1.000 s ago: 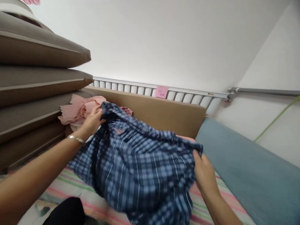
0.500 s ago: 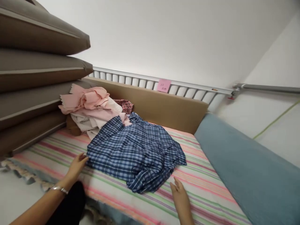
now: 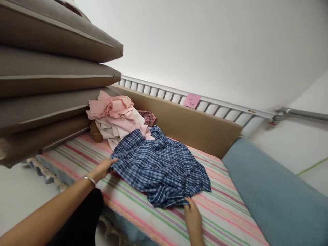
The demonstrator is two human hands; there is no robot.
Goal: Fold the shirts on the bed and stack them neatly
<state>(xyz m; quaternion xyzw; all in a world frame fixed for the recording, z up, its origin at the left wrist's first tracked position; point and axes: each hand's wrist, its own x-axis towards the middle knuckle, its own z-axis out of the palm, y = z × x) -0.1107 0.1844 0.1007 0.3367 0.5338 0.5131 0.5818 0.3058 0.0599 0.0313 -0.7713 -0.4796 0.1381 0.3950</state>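
Note:
A blue plaid shirt [image 3: 164, 167] lies rumpled on the striped sheet [image 3: 217, 218]. My left hand [image 3: 104, 168], with a bracelet at the wrist, is closed on the shirt's left edge; the fingertips are partly tucked out of sight. At the shirt's lower right, my right hand [image 3: 192, 214] pinches the near edge of the cloth. The far end of the shirt meets a heap of pink and white clothes [image 3: 115, 112].
Stacked grey-brown cushions [image 3: 58, 75] rise at the left. A tan padded board [image 3: 184, 118] and white rail [image 3: 159, 90] with a pink note [image 3: 192, 100] run along the back. A blue padded panel [image 3: 271, 191] borders the right. Patterned red cloth [image 3: 148, 118] lies behind the heap.
Both hands have gone from beside the shirt to gripping its edges. The shirt's near edge has shifted and creased a little. The view has swung somewhat to the left.

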